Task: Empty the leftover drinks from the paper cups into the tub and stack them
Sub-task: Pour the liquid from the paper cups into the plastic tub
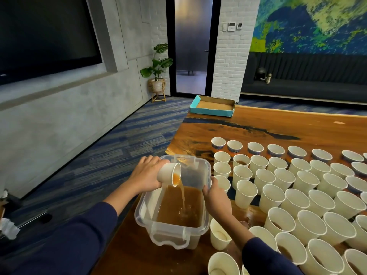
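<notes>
The fingers (153, 161) of the left hand (146, 175) are wrapped around a paper cup (168, 174) at centre frame, tipped mouth-down so a thin brown stream falls into the clear tub (206, 219) below. The right hand (215, 197) has its fingers closed on the tub's right rim, steadying it. The tub sits at the table's (258, 124) near-left edge and already holds a fair pool of brown liquid, so several cups appear to have been emptied. No stack of emptied cups is clearly visible. Much is left: rows of upright cups (297, 185) fill the right half of the frame, some showing drink inside, others too hard to judge.
</notes>
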`<action>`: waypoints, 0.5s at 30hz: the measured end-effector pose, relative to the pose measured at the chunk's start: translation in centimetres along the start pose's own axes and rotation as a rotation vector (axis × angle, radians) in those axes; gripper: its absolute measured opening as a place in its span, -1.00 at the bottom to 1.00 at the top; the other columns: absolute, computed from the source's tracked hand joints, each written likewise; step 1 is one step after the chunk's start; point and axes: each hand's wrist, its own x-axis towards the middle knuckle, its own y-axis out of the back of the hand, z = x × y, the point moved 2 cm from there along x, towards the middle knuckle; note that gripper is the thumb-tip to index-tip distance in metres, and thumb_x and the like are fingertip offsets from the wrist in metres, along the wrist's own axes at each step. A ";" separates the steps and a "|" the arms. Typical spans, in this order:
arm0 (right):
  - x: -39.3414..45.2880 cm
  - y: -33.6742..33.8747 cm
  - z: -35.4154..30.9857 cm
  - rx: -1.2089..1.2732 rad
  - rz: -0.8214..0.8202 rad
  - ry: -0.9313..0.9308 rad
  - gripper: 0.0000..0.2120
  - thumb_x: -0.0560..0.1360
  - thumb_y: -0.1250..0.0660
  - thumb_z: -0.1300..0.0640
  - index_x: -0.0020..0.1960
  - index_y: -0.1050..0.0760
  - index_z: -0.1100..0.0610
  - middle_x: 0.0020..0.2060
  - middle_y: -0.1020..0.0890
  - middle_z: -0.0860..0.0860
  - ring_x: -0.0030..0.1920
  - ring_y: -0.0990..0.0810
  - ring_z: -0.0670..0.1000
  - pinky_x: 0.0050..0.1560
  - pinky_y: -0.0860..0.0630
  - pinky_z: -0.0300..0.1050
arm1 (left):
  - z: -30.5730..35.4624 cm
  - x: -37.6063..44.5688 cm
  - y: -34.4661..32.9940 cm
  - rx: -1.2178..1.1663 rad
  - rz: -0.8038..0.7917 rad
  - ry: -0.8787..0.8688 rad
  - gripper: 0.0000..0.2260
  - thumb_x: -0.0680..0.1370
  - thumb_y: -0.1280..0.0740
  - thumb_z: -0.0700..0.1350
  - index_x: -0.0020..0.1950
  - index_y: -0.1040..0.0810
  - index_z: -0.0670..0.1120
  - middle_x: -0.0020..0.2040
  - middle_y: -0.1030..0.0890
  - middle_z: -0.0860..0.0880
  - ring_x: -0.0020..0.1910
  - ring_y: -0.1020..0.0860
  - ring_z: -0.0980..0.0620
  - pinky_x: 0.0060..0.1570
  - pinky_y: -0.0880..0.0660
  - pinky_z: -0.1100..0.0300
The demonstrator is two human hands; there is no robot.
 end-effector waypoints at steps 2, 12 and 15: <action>0.0 -0.1 0.0 -0.007 0.004 -0.005 -0.58 0.66 -0.06 0.00 0.47 -0.14 0.07 0.15 -0.60 0.01 0.04 -0.64 0.01 -0.06 -0.60 -0.10 | 0.0 0.0 0.1 0.010 -0.001 -0.010 -0.40 0.43 -0.39 -0.02 0.43 -0.27 0.08 0.29 -0.40 0.03 0.29 -0.32 0.02 0.33 -0.15 0.11; -0.4 -0.3 -0.1 -0.036 0.025 -0.022 -0.64 0.66 -0.06 0.00 0.42 -0.17 0.08 0.08 -0.62 0.02 -0.01 -0.65 0.04 -0.09 -0.62 -0.07 | 0.1 0.5 0.3 0.067 0.036 -0.067 -0.40 0.43 -0.39 -0.04 0.44 -0.27 0.08 0.30 -0.40 0.03 0.29 -0.32 0.01 0.32 -0.13 0.12; -0.6 -0.3 0.0 -0.064 0.030 -0.021 -0.64 0.66 -0.04 0.02 0.42 -0.14 0.10 0.05 -0.63 0.04 -0.03 -0.66 0.05 -0.08 -0.63 -0.04 | 0.3 0.7 0.4 0.085 0.063 -0.099 -0.40 0.42 -0.40 -0.05 0.43 -0.29 0.08 0.31 -0.39 0.01 0.31 -0.31 0.01 0.32 -0.12 0.11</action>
